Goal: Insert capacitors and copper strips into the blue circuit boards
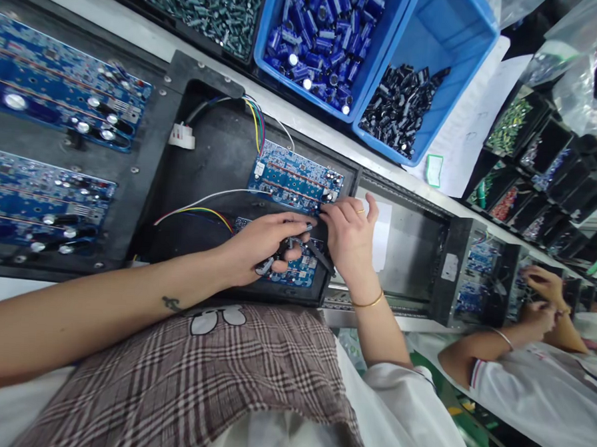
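Observation:
My left hand [270, 242] is curled over the lower blue circuit board [303, 267], its fingers closed around several dark capacitors [265, 267]. The thumb and index finger meet near the right end of the upper blue circuit board [298, 173]. My right hand [350, 236] reaches that board's lower right corner with thumb and fingertips pinched together. Whatever lies between those fingertips is hidden. Both boards lie in a black tray [201, 172], with coloured wires [256, 124] attached. My left hand covers much of the lower board.
Behind the tray stand a blue bin [329, 108] of blue capacitors and another blue bin [446, 78] of black ones. A black box [204, 12] holds small dark green cylinders. More circuit boards [60, 77] lie at left. A co-worker's hands [542, 296] work at far right.

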### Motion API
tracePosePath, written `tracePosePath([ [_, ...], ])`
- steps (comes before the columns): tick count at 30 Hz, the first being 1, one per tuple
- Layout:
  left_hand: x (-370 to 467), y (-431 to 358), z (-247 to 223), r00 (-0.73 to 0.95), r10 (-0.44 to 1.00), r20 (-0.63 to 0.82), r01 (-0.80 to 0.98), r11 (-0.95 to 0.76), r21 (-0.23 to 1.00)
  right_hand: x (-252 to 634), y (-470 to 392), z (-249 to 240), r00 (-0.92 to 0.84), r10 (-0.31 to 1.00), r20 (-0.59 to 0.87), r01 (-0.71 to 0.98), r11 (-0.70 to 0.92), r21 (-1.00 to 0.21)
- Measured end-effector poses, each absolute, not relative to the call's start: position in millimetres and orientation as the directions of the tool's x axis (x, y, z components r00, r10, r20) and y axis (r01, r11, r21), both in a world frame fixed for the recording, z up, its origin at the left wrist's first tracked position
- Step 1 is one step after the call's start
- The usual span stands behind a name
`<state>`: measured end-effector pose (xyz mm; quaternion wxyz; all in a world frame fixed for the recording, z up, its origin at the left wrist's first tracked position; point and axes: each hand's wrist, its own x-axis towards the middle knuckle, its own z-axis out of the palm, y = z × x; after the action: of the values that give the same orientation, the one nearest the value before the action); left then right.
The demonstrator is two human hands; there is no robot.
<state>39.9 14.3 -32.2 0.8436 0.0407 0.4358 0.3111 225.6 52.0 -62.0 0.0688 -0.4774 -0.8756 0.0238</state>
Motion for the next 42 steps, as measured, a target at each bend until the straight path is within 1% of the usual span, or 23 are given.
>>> tracePosePath([
  [2, 40, 15, -33, 0.42, 0.571, -0.705, -0.501, 0.794, 0.344, 224, 50, -63, -0.55, 0.826, 0.125, 0.821, 0.562, -0.101],
  [4, 40, 15, -35, 0.414, 0.579, -0.703, -0.514, 0.786, 0.345, 222, 45, -58, -0.523, 0.837, 0.159, 0.829, 0.543, -0.136],
  [7, 44, 14, -36, 0.426, 0.564, -0.708, -0.519, 0.793, 0.319, 217, 33, -37, -0.436, 0.876, 0.205, 0.84, 0.478, -0.257],
  [9, 46, 14, -36, 0.443, 0.543, -0.713, -0.502, 0.81, 0.304, 215, 26, -23, -0.442, 0.878, 0.183, 0.809, 0.479, -0.341],
  [10, 48, 14, -35, 0.454, 0.526, -0.719, -0.488, 0.822, 0.294, 215, 25, -18, -0.449, 0.876, 0.174, 0.801, 0.481, -0.356],
  [12, 49, 15, -32, 0.479, 0.484, -0.732, -0.459, 0.849, 0.261, 218, 29, -19, -0.415, 0.892, 0.182, 0.832, 0.452, -0.32],
  [14, 49, 16, -29, 0.506, 0.446, -0.738, -0.436, 0.871, 0.227, 223, 41, -28, -0.345, 0.918, 0.194, 0.89, 0.386, -0.243],
  [16, 48, 17, -28, 0.527, 0.427, -0.735, -0.42, 0.882, 0.211, 229, 55, -41, -0.329, 0.931, 0.157, 0.914, 0.355, -0.195],
  [19, 45, 17, -27, 0.544, 0.435, -0.717, -0.404, 0.885, 0.231, 233, 68, -52, -0.353, 0.93, 0.104, 0.913, 0.366, -0.18],
  [24, 43, 17, -27, 0.542, 0.486, -0.686, -0.411, 0.865, 0.287, 231, 65, -48, -0.38, 0.921, 0.088, 0.911, 0.389, -0.139],
  [28, 42, 18, -26, 0.561, 0.508, -0.653, -0.444, 0.851, 0.28, 229, 63, -49, -0.389, 0.916, 0.095, 0.913, 0.397, -0.09],
  [31, 41, 19, -27, 0.559, 0.518, -0.647, -0.442, 0.847, 0.296, 231, 65, -56, -0.425, 0.896, 0.125, 0.896, 0.437, -0.085],
  [34, 41, 20, -29, 0.538, 0.527, -0.658, -0.445, 0.84, 0.31, 232, 63, -58, -0.445, 0.882, 0.156, 0.877, 0.464, -0.121],
  [38, 44, 19, -30, 0.47, 0.533, -0.704, -0.443, 0.832, 0.333, 226, 42, -38, -0.366, 0.906, 0.21, 0.88, 0.411, -0.237],
  [40, 47, 17, -29, 0.434, 0.549, -0.714, -0.449, 0.819, 0.358, 219, 24, -23, -0.347, 0.916, 0.2, 0.866, 0.395, -0.307],
  [42, 49, 15, -29, 0.408, 0.573, -0.711, -0.455, 0.803, 0.386, 213, 10, -14, -0.347, 0.922, 0.173, 0.853, 0.387, -0.351],
])
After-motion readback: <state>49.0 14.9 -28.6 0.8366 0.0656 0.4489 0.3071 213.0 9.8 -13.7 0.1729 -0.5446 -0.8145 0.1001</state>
